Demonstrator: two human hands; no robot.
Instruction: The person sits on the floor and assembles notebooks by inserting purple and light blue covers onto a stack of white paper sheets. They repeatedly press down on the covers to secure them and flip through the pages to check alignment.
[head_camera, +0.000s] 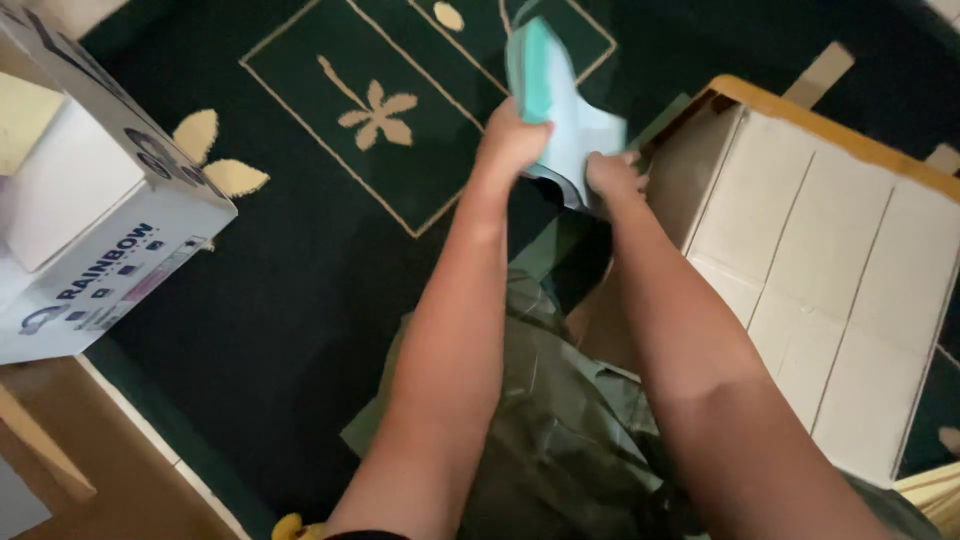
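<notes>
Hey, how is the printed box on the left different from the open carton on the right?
The printed box is white with graphics on its faces; the open carton is plain, with a tan rim. The printed box stands apart from both hands; the open carton is right beside the right hand. Both rest on the dark green rug.

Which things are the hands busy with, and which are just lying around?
Busy with:
left hand and right hand both gripping the pale teal and white packet
crumpled green bag under the arms

Just lying around:
white printed box on the left
cardboard box on the right
dark green rug
</notes>
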